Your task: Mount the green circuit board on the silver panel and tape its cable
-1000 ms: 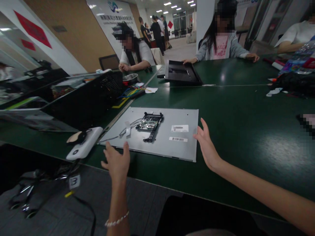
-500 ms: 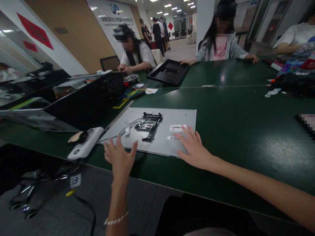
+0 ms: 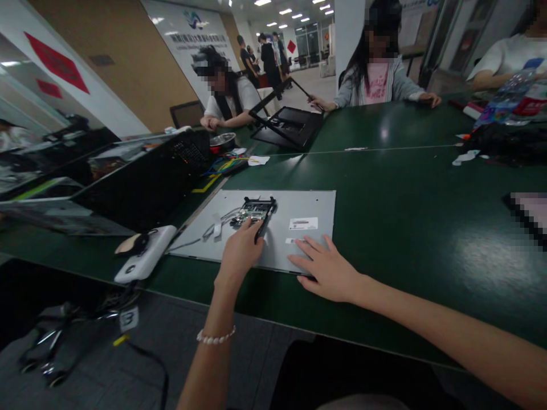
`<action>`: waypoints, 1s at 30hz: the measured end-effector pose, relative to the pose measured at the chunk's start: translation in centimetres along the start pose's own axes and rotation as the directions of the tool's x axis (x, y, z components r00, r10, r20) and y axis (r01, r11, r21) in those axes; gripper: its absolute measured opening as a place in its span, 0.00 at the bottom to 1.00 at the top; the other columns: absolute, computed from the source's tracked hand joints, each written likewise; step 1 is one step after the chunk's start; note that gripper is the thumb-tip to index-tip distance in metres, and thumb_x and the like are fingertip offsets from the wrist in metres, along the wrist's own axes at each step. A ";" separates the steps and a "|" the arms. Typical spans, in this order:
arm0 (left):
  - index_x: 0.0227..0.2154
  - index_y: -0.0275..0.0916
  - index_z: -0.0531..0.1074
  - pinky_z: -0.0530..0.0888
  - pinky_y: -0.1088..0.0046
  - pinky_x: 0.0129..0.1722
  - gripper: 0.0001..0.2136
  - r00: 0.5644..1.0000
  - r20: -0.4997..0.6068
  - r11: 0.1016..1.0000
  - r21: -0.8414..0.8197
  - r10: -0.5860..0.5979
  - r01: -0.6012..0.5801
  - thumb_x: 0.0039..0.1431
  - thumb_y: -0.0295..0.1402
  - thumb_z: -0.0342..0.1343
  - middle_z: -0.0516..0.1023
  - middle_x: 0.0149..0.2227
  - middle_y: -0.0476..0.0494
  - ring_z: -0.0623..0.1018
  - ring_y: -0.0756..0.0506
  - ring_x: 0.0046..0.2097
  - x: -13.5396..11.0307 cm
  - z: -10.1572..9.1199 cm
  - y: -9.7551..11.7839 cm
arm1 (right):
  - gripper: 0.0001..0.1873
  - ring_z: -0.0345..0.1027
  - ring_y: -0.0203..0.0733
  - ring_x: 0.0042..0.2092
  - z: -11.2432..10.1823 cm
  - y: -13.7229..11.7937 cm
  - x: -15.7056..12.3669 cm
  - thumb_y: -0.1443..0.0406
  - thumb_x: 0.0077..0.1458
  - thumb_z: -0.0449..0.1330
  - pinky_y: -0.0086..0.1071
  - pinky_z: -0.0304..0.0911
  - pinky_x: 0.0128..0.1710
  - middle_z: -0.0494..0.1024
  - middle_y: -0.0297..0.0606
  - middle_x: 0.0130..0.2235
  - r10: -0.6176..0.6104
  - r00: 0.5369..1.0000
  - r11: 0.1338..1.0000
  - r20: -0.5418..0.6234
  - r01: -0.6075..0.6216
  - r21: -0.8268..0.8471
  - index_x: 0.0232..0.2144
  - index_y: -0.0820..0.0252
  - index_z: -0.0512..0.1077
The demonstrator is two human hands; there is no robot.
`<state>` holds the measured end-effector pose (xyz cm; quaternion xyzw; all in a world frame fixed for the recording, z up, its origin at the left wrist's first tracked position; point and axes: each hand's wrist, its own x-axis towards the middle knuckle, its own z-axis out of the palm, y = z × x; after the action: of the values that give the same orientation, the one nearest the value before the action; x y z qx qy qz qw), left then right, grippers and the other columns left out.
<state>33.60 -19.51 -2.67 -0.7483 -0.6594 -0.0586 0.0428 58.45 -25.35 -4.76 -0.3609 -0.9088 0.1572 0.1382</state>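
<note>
A flat grey metal display panel (image 3: pixel 316 205) lies back side up on the table. On it sits a green circuit board (image 3: pixel 252 215) in a black plastic bracket (image 3: pixel 268 212). My left hand (image 3: pixel 241 250) reaches over the panel's near edge, its thumb and fingers closed around the near leg of the bracket; part of the board is hidden behind them. To its right, my right hand (image 3: pixel 329 270) is spread open, lying on the panel's near right corner beside a white label (image 3: pixel 303 223). Grey cables (image 3: pixel 213 225) run left from the board, under a piece of tape.
A white power bank (image 3: pixel 147 256) lies left of the panel, near a black open case (image 3: pixel 141 182). Across the green table (image 3: pixel 397 228) a co-worker's hand (image 3: pixel 320 103) holds a thin black frame (image 3: pixel 267 102) above a black cover (image 3: pixel 294 125). Bottles and a phone are at right.
My left hand has moved right and forward onto the bracket, its fingers closing. My right hand has shifted slightly nearer the panel's front edge. The co-worker's thin frame has risen off the cover.
</note>
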 end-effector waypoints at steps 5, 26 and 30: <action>0.60 0.37 0.67 0.68 0.62 0.59 0.24 1.000 0.018 1.000 0.001 -0.025 0.025 0.61 0.28 0.49 0.64 0.64 0.36 0.71 0.38 0.60 2.0 0.0 -0.9 | 0.27 0.41 0.59 0.70 0.2 0.1 0.0 0.55 0.66 0.47 0.63 0.37 0.64 0.54 0.50 0.69 -0.009 1.000 1.000 -0.025 0.009 -0.004 0.63 0.55 0.61; 0.58 0.36 0.68 0.69 0.65 0.56 0.23 0.998 -0.060 0.999 0.051 -0.009 0.012 0.59 0.27 0.47 0.67 0.62 0.38 0.71 0.38 0.58 4.4 0.8 -2.9 | 0.27 0.43 0.60 0.69 0.4 0.2 0.1 0.54 0.66 0.47 0.64 0.38 0.64 0.54 0.52 0.69 -0.016 0.999 1.000 -0.036 0.015 -0.006 0.64 0.55 0.60; 0.55 0.37 0.71 0.69 0.66 0.56 0.21 0.999 -0.040 0.998 0.058 -0.011 0.014 0.60 0.31 0.48 0.71 0.58 0.40 0.73 0.39 0.56 5.2 0.1 -3.1 | 0.27 0.42 0.60 0.69 0.4 0.3 0.1 0.54 0.66 0.46 0.64 0.38 0.64 0.54 0.51 0.69 -0.020 0.999 1.000 -0.032 0.020 0.000 0.64 0.55 0.60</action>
<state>31.15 -14.04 -2.11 -0.7414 -0.6644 -0.0543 0.0772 58.39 -25.16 -5.24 -0.3541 -0.9100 0.1503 0.1544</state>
